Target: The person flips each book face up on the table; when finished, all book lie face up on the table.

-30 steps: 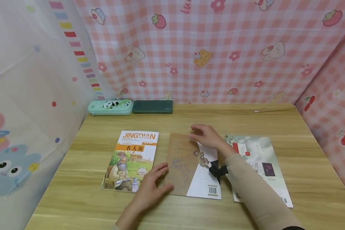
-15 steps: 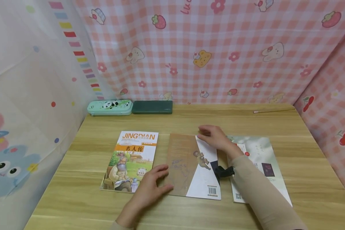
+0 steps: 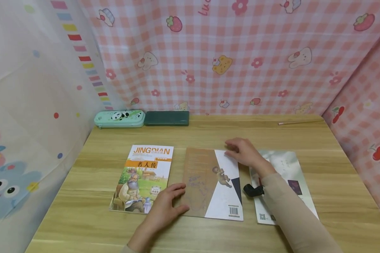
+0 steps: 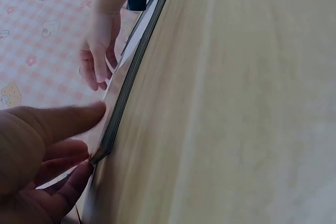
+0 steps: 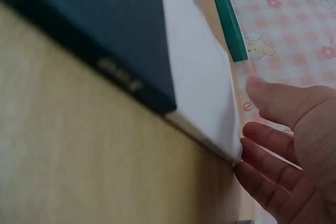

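Flat in the middle of the table lies a brown and white book [image 3: 199, 186], its barcode near the lower right corner. My left hand [image 3: 164, 208] is at its left edge, fingers loosely spread; in the left wrist view, a fingertip of the left hand [image 4: 42, 156] touches the book's corner. My right hand [image 3: 245, 154] is at the top right corner. In the right wrist view, fingertips of the right hand [image 5: 299, 156] touch the white cover's [image 5: 202, 72] corner while the thumb stands apart from it. Neither hand grips the book.
On the left lies a book with an orange title [image 3: 142, 175], close to my left hand. A pale green book [image 3: 285, 165] lies partly under my right forearm. Behind are a panda pencil case [image 3: 120, 118], a dark green case [image 3: 166, 118] and a pencil [image 3: 299, 122].
My right hand has slid rightward along the top of the middle book to its corner, uncovering more of the white cover. The left hand and the books have stayed nearly in place.
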A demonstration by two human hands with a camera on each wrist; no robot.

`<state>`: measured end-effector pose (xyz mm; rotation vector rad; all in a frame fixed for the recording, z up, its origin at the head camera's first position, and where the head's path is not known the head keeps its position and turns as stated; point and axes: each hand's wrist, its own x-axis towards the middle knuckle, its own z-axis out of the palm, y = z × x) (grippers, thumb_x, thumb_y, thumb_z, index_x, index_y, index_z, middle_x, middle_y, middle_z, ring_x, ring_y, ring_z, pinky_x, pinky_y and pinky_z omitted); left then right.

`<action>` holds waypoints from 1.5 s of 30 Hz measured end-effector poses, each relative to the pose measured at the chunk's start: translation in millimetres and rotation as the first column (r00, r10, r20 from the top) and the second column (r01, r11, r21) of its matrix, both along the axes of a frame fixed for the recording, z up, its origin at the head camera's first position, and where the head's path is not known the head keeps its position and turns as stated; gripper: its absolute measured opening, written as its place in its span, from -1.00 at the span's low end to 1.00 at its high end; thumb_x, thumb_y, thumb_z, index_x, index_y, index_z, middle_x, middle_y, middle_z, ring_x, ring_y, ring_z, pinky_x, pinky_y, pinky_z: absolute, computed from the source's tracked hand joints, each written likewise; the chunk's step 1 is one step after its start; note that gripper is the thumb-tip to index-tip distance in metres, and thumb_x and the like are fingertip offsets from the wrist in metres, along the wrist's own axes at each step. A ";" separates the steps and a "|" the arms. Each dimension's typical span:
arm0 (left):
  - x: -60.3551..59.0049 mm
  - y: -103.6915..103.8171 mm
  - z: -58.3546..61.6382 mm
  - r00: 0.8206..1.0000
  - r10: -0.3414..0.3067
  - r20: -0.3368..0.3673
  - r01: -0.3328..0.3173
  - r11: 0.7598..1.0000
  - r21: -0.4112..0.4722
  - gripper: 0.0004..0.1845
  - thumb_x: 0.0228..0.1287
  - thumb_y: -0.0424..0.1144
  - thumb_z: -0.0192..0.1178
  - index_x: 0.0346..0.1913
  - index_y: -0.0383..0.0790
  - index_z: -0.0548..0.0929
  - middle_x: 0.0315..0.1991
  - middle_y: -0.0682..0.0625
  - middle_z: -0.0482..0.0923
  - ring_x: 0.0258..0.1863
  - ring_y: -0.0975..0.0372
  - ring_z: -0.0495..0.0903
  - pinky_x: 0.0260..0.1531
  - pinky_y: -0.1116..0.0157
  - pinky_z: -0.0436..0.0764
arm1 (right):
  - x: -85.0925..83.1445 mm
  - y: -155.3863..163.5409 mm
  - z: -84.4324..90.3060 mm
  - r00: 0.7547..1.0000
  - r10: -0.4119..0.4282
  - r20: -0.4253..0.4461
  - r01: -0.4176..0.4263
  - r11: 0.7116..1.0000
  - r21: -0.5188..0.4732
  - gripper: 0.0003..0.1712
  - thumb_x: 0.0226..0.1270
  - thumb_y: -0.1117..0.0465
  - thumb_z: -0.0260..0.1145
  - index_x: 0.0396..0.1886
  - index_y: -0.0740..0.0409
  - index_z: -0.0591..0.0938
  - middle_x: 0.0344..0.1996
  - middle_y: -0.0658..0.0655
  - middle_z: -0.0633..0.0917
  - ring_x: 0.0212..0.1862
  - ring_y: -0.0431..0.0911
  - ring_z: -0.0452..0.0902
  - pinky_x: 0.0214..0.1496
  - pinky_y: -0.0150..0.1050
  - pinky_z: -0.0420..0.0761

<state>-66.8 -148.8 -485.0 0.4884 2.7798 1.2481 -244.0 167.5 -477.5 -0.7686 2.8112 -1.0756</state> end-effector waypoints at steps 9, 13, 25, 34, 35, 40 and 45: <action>3.3 -2.8 3.8 0.996 -0.071 0.052 0.074 0.996 -0.059 -0.22 -0.20 -0.19 0.68 0.15 -0.49 0.64 0.34 -0.13 0.47 0.37 -0.03 0.41 0.38 0.02 0.40 | 1.6 2.2 -1.4 0.995 -0.072 0.064 0.069 0.996 0.048 -0.53 0.23 0.23 0.53 0.12 0.25 0.68 -0.08 0.20 0.74 -0.13 0.02 0.63 -0.04 -0.03 0.69; 3.1 -2.4 3.5 0.996 -0.083 0.040 0.086 0.993 -0.078 -0.25 -0.13 -0.21 0.66 0.16 -0.50 0.63 0.35 -0.14 0.46 0.37 -0.03 0.40 0.38 0.02 0.39 | -0.1 3.9 -2.4 0.995 -0.083 0.058 0.081 0.996 0.034 -0.53 0.21 0.22 0.55 0.10 0.27 0.68 -0.12 0.22 0.74 -0.15 0.03 0.63 -0.06 -0.03 0.69; 4.3 5.7 1.2 1.000 0.013 0.005 -0.013 0.998 -0.062 -0.25 -0.10 -0.23 0.63 0.17 -0.53 0.60 0.33 -0.16 0.48 0.34 -0.05 0.43 0.36 0.01 0.42 | -0.5 8.2 -0.4 0.995 -0.092 -0.023 0.094 0.991 0.096 -0.73 0.23 0.16 0.54 -0.18 0.24 0.75 -0.43 0.09 0.66 -0.38 -0.06 0.45 -0.29 -0.16 0.51; 11.4 9.4 -2.1 0.998 0.066 -0.007 -0.066 0.997 -0.034 -0.27 -0.03 -0.26 0.59 0.22 -0.52 0.58 0.38 -0.17 0.45 0.36 -0.08 0.43 0.36 -0.02 0.41 | 1.9 10.8 2.4 0.991 -0.133 0.028 0.131 0.989 0.070 -0.70 0.27 0.15 0.51 -0.12 0.27 0.76 -0.31 0.15 0.73 -0.29 -0.03 0.58 -0.21 -0.10 0.64; 12.0 9.6 -2.6 0.998 0.070 -0.004 -0.070 0.997 -0.029 -0.27 -0.02 -0.26 0.59 0.23 -0.51 0.57 0.39 -0.17 0.45 0.36 -0.07 0.43 0.37 -0.02 0.40 | 2.2 11.2 2.5 0.990 -0.137 0.034 0.135 0.989 0.061 -0.68 0.27 0.15 0.51 -0.09 0.28 0.75 -0.28 0.17 0.74 -0.28 -0.02 0.60 -0.19 -0.08 0.66; 13.4 10.4 -5.9 0.996 0.087 0.002 -0.087 0.996 -0.027 -0.29 0.00 -0.26 0.58 0.23 -0.48 0.58 0.39 -0.16 0.45 0.37 -0.04 0.43 0.38 0.02 0.39 | 3.6 11.9 2.3 0.985 -0.156 0.074 0.155 0.988 0.017 -0.61 0.26 0.16 0.51 -0.02 0.33 0.71 -0.21 0.22 0.75 -0.23 0.00 0.64 -0.14 -0.05 0.69; 13.9 10.6 -6.5 0.996 0.090 -0.004 -0.090 0.996 -0.021 -0.30 -0.02 -0.28 0.58 0.22 -0.49 0.59 0.38 -0.17 0.46 0.36 -0.04 0.44 0.37 0.02 0.40 | 4.6 13.3 4.4 0.980 -0.156 0.127 0.159 0.987 -0.013 -0.66 0.35 0.18 0.43 0.00 0.31 0.69 -0.17 0.24 0.74 -0.14 0.07 0.68 -0.11 -0.05 0.71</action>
